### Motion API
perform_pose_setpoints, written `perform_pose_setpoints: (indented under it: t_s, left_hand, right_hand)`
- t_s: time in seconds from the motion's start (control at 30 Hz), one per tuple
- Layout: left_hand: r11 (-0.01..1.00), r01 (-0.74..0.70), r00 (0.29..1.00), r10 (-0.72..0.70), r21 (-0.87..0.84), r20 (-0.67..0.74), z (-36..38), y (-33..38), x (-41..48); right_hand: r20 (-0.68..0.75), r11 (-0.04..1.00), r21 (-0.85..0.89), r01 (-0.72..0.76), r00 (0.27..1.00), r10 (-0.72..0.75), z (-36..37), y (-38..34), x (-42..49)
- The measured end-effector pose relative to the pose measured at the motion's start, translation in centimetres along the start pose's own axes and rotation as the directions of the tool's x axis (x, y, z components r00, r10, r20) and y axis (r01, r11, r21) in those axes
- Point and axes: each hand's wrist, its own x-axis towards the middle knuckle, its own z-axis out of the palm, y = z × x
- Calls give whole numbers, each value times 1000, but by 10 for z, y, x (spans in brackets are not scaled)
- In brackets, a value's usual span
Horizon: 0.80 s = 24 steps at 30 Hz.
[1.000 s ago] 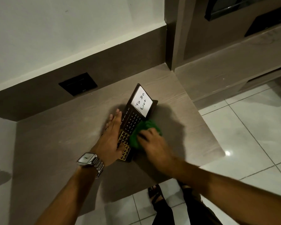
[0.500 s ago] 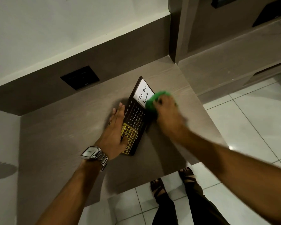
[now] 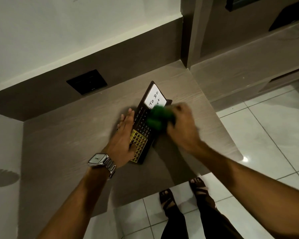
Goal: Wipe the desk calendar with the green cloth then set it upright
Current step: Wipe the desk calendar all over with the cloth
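A dark desk calendar lies flat on the wooden desk, with a white "To Do List" card at its far end and a yellow grid at its near end. My left hand, fingers extended, presses flat on the calendar's left edge and near part. My right hand grips a crumpled green cloth, which rests on the calendar's middle, just below the white card. The cloth and right hand are blurred.
A black socket plate sits in the back panel behind the desk. The desk's front edge runs close to my sandalled feet on the white tiled floor. A lower wooden ledge lies to the right.
The right hand swept the green cloth from the calendar's near part up to the white card, then back down to the middle. The left hand stayed pressed on the calendar.
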Motion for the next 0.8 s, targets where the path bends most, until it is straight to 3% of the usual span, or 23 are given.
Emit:
perform_pose_setpoints:
  t_s: [0.1,0.2,0.3,0.4,0.47,0.6,0.8]
  left_hand:
    - [1000,-6,1000,6,-10,-3,0,0,0]
    - [1000,-19,1000,19,-7,-17,0,0,1]
    - [999,-3,1000,3,-36,5,-1,0,2]
    - [998,-24,1000,24,-56,-6,1,-3,2]
    - [999,-35,999,33,-37,-34,3,-7,3]
    - [999,-26,999,26,-34,-22,5,-10,3]
    - [998,-49,998,48,-44,-37,5,-8,3]
  right_hand:
    - [-136,973,198,-120,980,148,4,-1,16]
    - [-62,978,208,11,998,2,38,-17,-29]
    - [111,955,132,265,954,-280,69,-22,-75]
    - [112,893,11,451,887,-449,70,-9,-55]
    - [142,848,-111,517,853,-502,63,0,-29]
    - [204,813,-276,512,858,-471,57,25,-15]
    - [307,584,-235,777,630,-714,59,26,-25]
